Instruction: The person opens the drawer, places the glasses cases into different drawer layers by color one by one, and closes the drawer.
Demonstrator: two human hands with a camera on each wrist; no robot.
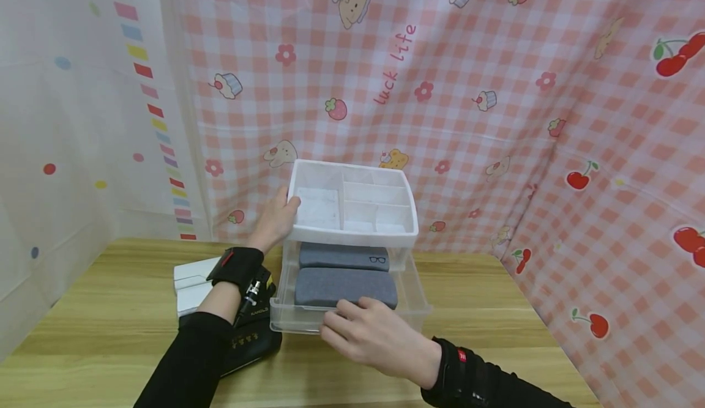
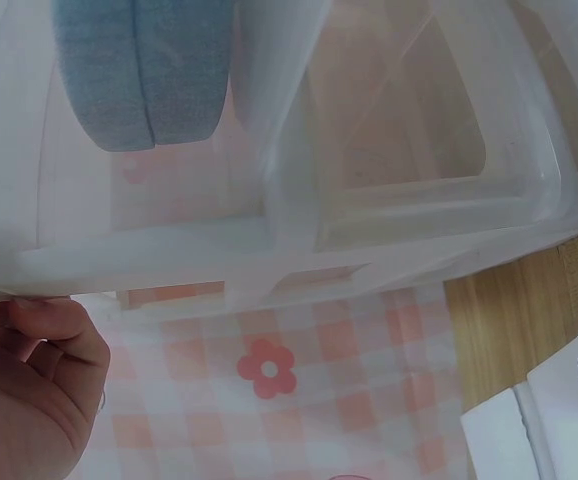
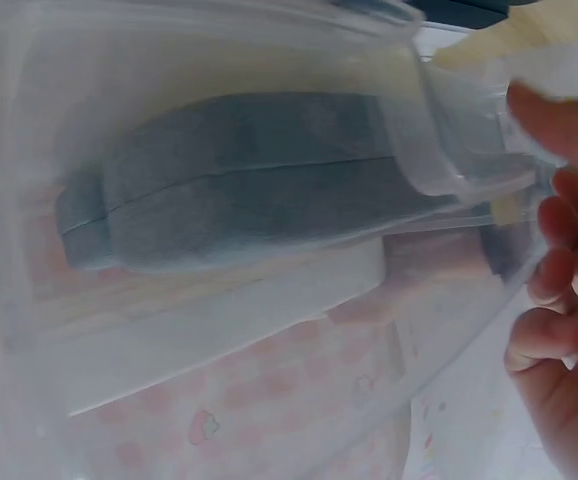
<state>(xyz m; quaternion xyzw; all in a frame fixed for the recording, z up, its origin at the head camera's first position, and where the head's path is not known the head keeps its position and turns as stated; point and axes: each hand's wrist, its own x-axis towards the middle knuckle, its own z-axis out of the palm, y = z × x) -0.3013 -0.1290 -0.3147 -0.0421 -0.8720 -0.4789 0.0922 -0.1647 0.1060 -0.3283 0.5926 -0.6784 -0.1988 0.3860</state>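
Observation:
A white plastic drawer organizer (image 1: 352, 237) with a divided top stands tilted on the table. My left hand (image 1: 275, 218) grips its upper left side, thumb over the rim; the left wrist view shows the curled fingers (image 2: 59, 350) at the edge. Below the top, a clear drawer (image 1: 413, 292) is pulled out toward me. Two grey-blue glasses cases, a front one (image 1: 346, 285) and a rear one (image 1: 341, 256) with a glasses print, lie in it. At the drawer's front wall is my right hand (image 1: 380, 341), fingers loosely bent and thumb apart in the right wrist view.
Left of the organizer, a white box (image 1: 190, 285) marked KANOLD and a black case (image 1: 250, 347) lie on the wooden table (image 1: 110, 316), partly behind my left forearm. A pink checked cloth (image 1: 440, 126) hangs right behind the organizer, with another along the right side.

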